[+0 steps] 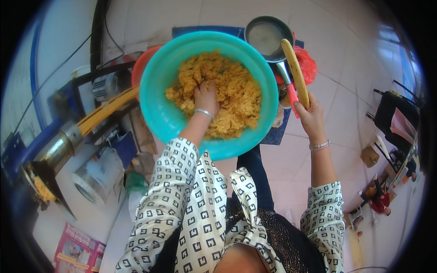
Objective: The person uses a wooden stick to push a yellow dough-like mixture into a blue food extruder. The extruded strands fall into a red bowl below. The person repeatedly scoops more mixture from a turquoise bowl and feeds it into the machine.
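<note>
My left hand (205,95) is pushed into a yellow crumbly mixture (232,113) in a large turquoise basin (261,127), its fingertips hidden, so how closed it is cannot be told. My right hand (309,111) is closed round the lower end of a long, flat yellow piece (293,63), held upright beside the basin's right rim. Just beyond it, a dark pan (268,36) with pale contents in the bottom rests with its red handle (292,98) pointing toward me.
At left, a machine with a metal cylinder (61,150) has long yellow strands (104,109) reaching toward a red container (143,59) behind the basin. A red plastic bag (307,66) lies by the pan. Black furniture (391,113) and people (380,202) are at the far right.
</note>
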Action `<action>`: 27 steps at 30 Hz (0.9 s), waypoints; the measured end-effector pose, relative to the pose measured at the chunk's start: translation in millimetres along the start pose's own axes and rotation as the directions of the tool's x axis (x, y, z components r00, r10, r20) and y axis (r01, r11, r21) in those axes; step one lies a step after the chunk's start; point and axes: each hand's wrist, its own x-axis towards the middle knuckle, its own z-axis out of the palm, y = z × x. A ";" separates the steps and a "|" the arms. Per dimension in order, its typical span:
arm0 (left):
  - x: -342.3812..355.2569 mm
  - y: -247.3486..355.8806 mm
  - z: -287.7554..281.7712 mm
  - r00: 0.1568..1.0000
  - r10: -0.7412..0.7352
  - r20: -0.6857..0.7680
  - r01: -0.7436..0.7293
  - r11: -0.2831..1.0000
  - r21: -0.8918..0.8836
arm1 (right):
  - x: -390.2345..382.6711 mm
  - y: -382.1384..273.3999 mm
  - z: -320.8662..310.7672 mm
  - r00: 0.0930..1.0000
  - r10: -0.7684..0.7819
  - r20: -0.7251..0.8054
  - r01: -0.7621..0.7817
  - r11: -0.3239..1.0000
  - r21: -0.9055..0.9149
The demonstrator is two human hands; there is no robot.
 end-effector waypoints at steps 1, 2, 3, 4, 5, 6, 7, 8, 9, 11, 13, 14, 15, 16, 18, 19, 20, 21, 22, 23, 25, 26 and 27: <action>17.2 -6.7 2.0 0.998 -0.014 0.063 0.011 0.999 0.044 | 4.1 5.5 -1.8 0.999 -0.020 -0.031 0.018 0.999 -0.044; 30.1 -13.8 4.2 0.992 -0.031 0.126 0.020 0.996 0.089 | 8.8 10.9 -3.7 0.997 -0.041 -0.061 0.035 0.995 -0.088; 35.4 -19.3 -8.7 0.994 -0.034 0.106 0.032 0.999 0.017 | 13.0 19.0 -2.2 0.997 -0.043 -0.067 0.038 0.997 -0.074; 45.0 -25.8 -24.3 0.976 -0.083 0.201 0.096 0.994 -0.057 | 18.0 20.8 1.3 0.998 -0.033 -0.050 0.032 0.999 -0.010; 54.8 -30.5 -37.9 0.947 -0.128 0.296 0.171 0.977 -0.124 | 23.6 23.7 5.0 0.999 -0.028 -0.030 0.029 0.998 0.054; 59.3 -32.9 -46.3 0.905 -0.164 0.393 0.252 0.950 -0.183 | 28.5 27.2 7.3 1.000 -0.021 -0.008 0.022 0.993 0.117; 60.0 -33.1 -48.9 0.900 -0.213 0.381 0.327 0.907 -0.266 | 34.9 32.3 7.9 0.997 0.021 0.075 -0.036 0.980 0.196; 61.8 -36.1 -46.0 0.879 -0.246 0.409 0.387 0.868 -0.310 | 41.8 37.8 7.9 0.985 0.055 0.162 -0.098 0.958 0.270; 64.3 -41.2 -44.1 0.856 -0.274 0.439 0.445 0.823 -0.353 | 45.1 38.8 8.0 0.965 0.082 0.249 -0.165 0.928 0.333; 67.0 -48.6 -40.6 0.804 -0.324 0.499 0.553 0.714 -0.429 | 46.8 36.8 10.3 0.897 0.135 0.421 -0.368 0.757 0.540; 60.6 -42.6 -45.3 0.735 -0.438 0.517 0.676 0.534 -0.509 | 50.3 38.1 10.0 0.853 0.101 0.512 -0.461 0.605 0.649; 56.2 -40.1 -47.4 0.693 -0.488 0.530 0.720 0.432 -0.544 | 51.3 40.1 10.4 0.853 0.065 0.518 -0.459 0.566 0.685; 50.9 -58.1 -36.6 0.757 -0.307 0.576 0.653 0.346 -0.674 | 52.0 41.7 11.6 0.853 0.025 0.522 -0.456 0.521 0.721; 44.2 -66.2 -30.5 0.807 -0.277 0.521 0.591 0.365 -0.720 | 51.1 44.0 13.3 0.865 0.032 0.502 -0.442 0.525 0.728; 30.1 -70.8 -29.2 0.892 -0.213 0.398 0.451 0.394 -0.801 | 49.9 45.3 15.3 0.887 0.041 0.459 -0.408 0.535 0.740; 26.5 -62.0 -32.1 0.886 -0.294 0.358 0.451 0.369 -0.813 | 48.6 43.2 15.3 0.898 0.063 0.435 -0.387 0.580 0.716; 30.1 -55.3 -35.3 0.853 -0.354 0.383 0.507 0.393 -0.767 | 45.0 39.8 16.6 0.909 0.083 0.409 -0.367 0.624 0.690; 34.3 -51.1 -37.2 0.815 -0.419 0.399 0.562 0.409 -0.719 | 42.7 37.3 17.7 0.918 0.097 0.384 -0.346 0.666 0.660; 39.2 -50.4 -38.9 0.773 -0.482 0.413 0.617 0.416 -0.668 | 40.7 34.8 16.6 0.926 0.107 0.363 -0.329 0.699 0.635; 52.5 -64.2 -22.7 0.728 -0.409 0.550 0.686 0.432 -0.586 | 38.4 32.3 15.3 0.933 0.116 0.341 -0.312 0.730 0.608; 63.6 -63.6 -26.7 0.737 -0.242 0.631 0.529 0.787 -0.317 | 32.2 26.7 8.5 0.945 0.123 0.303 -0.281 0.776 0.564; 62.1 -63.3 -27.7 0.748 -0.196 0.634 0.428 0.873 -0.234 | 28.8 23.4 2.5 0.950 0.121 0.289 -0.268 0.790 0.552; 61.1 -60.6 -31.4 0.756 -0.149 0.638 0.310 0.939 -0.147 | 23.7 19.8 -2.4 0.953 0.123 0.276 -0.260 0.801 0.539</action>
